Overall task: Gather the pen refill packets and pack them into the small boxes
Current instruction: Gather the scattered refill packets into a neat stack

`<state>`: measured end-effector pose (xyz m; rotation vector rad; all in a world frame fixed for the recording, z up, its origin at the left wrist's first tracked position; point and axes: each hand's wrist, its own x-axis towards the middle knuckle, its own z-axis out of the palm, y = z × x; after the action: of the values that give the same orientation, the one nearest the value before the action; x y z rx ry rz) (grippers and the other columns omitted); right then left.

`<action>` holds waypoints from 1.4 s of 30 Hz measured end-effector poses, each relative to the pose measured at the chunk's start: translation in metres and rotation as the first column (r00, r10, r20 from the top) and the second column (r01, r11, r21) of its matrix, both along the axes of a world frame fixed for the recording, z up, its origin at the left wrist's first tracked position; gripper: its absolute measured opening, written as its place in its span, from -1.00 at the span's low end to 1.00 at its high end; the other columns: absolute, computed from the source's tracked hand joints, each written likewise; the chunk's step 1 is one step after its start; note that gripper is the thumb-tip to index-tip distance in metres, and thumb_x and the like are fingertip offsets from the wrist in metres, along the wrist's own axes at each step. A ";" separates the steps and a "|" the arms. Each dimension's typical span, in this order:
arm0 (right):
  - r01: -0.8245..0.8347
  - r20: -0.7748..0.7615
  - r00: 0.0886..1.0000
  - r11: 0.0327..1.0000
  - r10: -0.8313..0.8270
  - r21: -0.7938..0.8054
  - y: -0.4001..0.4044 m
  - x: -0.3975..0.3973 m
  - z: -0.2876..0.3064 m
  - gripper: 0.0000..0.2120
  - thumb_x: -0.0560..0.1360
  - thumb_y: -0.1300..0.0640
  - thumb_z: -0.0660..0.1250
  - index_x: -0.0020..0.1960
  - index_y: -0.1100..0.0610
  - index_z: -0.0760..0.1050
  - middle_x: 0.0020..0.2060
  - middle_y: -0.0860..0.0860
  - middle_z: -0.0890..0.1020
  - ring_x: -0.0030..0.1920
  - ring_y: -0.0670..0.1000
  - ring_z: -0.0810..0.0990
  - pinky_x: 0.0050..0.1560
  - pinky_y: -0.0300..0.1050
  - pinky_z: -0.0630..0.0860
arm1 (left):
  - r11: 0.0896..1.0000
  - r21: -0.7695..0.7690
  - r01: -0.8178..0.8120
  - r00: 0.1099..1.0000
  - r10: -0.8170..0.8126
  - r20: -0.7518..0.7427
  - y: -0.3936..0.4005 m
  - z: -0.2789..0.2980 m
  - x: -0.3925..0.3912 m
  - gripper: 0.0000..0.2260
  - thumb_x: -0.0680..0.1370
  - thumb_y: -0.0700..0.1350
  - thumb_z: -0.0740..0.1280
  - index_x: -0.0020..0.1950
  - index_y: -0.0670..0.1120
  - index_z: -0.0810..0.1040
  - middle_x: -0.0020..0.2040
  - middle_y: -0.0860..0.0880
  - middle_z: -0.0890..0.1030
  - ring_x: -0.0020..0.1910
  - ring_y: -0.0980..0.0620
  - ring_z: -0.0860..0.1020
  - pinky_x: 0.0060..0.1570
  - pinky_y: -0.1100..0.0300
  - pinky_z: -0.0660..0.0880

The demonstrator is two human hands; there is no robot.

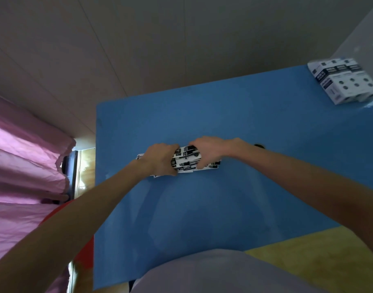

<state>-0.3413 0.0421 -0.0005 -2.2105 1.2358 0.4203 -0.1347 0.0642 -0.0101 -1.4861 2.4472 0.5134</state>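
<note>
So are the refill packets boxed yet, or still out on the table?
Out: both hands grip the packets on the blue table.

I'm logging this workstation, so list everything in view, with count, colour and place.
pen refill packets: a bunch, count unclear, black and white, table centre, gripped from both ends
small boxes: a stacked block, count unclear, white and dark, far right corner of the table
table: one, blue top
curtain: one, pink, left
wall: pale, behind the table
hands: two, bare; left hand and right hand both grip the packets
</note>
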 end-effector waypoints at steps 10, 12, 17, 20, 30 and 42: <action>-0.044 -0.067 0.997 0.973 0.029 -0.227 0.010 -0.005 -0.009 -0.46 0.37 -0.02 0.50 0.28 0.06 0.43 -0.13 -0.05 0.56 -0.10 0.10 0.60 -0.24 -0.11 0.36 | 0.996 0.086 -0.010 0.999 0.012 -0.030 -0.011 0.006 -0.001 -0.62 0.32 0.06 0.55 0.03 0.03 0.49 -0.10 0.04 0.65 -0.14 -0.08 0.58 -0.23 0.12 0.42; -0.051 -0.079 0.996 0.977 0.035 -0.208 0.004 -0.005 -0.004 -0.53 0.38 -0.03 0.50 0.22 0.06 0.46 -0.17 -0.09 0.50 -0.12 0.08 0.56 -0.23 -0.11 0.36 | 0.994 0.105 -0.020 0.999 0.025 -0.048 -0.014 0.008 -0.002 -0.63 0.33 0.05 0.56 0.00 0.06 0.48 -0.11 0.06 0.63 -0.14 -0.06 0.58 -0.22 0.14 0.41; -0.091 -0.077 0.994 0.980 0.078 -0.177 -0.012 -0.002 0.010 -0.64 0.34 -0.01 0.51 0.04 0.02 0.44 -0.19 -0.08 0.57 -0.19 0.03 0.55 -0.32 -0.13 0.38 | 0.987 0.146 -0.065 0.993 0.079 -0.087 -0.018 0.012 -0.001 -0.66 0.35 0.03 0.58 -0.07 0.10 0.45 -0.15 0.09 0.60 -0.13 -0.02 0.58 -0.16 0.12 0.50; -0.104 -0.093 0.992 0.978 0.089 -0.183 -0.019 -0.001 0.019 -0.63 0.35 -0.01 0.53 0.02 0.04 0.42 -0.24 -0.09 0.53 -0.24 -0.02 0.51 -0.38 -0.14 0.32 | 0.985 0.143 -0.095 0.986 0.113 -0.126 -0.019 0.013 0.003 -0.67 0.35 0.02 0.58 -0.04 0.07 0.48 -0.12 0.06 0.64 -0.12 -0.02 0.60 -0.10 0.09 0.55; 0.107 0.063 0.994 0.888 -0.088 -0.448 -0.032 -0.003 0.020 0.12 0.29 -0.28 0.56 0.62 0.17 0.11 0.48 0.15 0.36 0.48 0.21 0.33 0.51 0.22 0.24 | 0.920 0.220 -0.324 0.877 0.379 -0.294 -0.017 0.006 0.027 -0.62 0.34 -0.09 0.61 0.07 0.02 0.54 -0.07 0.04 0.67 -0.14 0.05 0.64 -0.14 0.15 0.59; 0.155 0.220 0.971 0.942 -0.090 -0.298 0.055 -0.005 -0.048 -0.35 0.53 -0.16 0.41 0.48 0.18 0.39 0.41 0.13 0.41 0.41 0.17 0.37 0.40 0.15 0.38 | 0.519 0.569 -0.638 0.289 0.846 -0.448 0.005 0.000 0.072 -0.74 0.43 -0.23 0.58 -0.04 -0.05 0.53 -0.05 -0.03 0.64 -0.05 0.05 0.61 -0.04 0.17 0.57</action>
<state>-0.3463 0.0972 -0.0489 -2.3476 1.3945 -0.0601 -0.0625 0.0693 -0.0101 -2.6303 1.6250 1.8383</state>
